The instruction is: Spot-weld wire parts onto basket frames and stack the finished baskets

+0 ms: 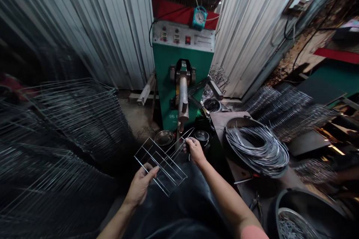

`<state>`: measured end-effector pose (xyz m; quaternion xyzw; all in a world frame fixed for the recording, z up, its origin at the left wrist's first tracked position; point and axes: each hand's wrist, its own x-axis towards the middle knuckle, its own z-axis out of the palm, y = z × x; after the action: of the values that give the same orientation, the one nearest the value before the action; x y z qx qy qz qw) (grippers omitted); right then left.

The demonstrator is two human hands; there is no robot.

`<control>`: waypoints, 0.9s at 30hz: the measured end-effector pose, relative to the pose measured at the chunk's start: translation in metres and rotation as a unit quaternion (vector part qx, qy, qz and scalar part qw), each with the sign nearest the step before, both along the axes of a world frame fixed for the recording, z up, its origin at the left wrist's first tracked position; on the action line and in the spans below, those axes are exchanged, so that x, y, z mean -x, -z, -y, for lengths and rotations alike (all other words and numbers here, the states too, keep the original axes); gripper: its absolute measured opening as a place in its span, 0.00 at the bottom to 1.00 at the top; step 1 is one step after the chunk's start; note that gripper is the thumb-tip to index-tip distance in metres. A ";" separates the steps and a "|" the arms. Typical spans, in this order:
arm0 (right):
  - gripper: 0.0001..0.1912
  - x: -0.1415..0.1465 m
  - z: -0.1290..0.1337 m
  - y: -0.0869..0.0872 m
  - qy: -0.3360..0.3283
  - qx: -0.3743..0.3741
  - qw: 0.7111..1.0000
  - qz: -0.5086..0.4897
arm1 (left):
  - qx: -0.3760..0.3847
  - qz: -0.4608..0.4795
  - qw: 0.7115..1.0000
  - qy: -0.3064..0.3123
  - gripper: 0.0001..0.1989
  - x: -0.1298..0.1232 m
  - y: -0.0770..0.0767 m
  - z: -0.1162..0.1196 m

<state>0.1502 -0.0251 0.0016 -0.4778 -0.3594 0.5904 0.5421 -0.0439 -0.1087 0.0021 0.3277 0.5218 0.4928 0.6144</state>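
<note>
A flat rectangular wire rack (pixel 159 166) of bright steel rods is held in front of me, tilted, over my dark apron (pixel 179 209). My left hand (pixel 140 185) grips the rack's near left side. My right hand (pixel 195 151) closes around its far end, where thin rods run out past my fingers. Just beyond that hand, the lower tip of a metal machine arm (pixel 183 108) hangs close above the rods, not visibly touching them. A round steel dish (pixel 164 138) and a small dark bowl (pixel 202 137) sit near the machine's base.
A green machine with a control panel (pixel 182 44) stands ahead between corrugated metal walls (pixel 246 33). Large stacks of wire racks (pixel 78 119) rise on my left. On my right are a bench with a wire coil (pixel 256 147), more stacked wire (pixel 286 112), and a black tub (pixel 297 209).
</note>
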 end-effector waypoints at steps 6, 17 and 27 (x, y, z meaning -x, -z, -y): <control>0.13 0.001 -0.013 0.003 0.011 0.001 1.000 -0.018 | -0.016 -0.010 1.000 -0.012 0.20 -0.002 -0.002 -0.011; 0.11 0.004 -0.028 -0.010 0.015 0.035 0.999 0.012 | 0.011 -0.016 1.000 -0.016 0.21 -0.001 -0.007 -0.024; 0.15 -0.028 0.039 -0.004 -0.091 -0.037 0.981 0.167 | -0.001 0.004 1.000 -0.029 0.21 -0.010 -0.003 -0.017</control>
<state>0.1779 -0.0642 0.0054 -0.5144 -0.5083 0.5361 0.4355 -0.0344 -0.0916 0.0054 0.3115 0.5282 0.5123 0.6013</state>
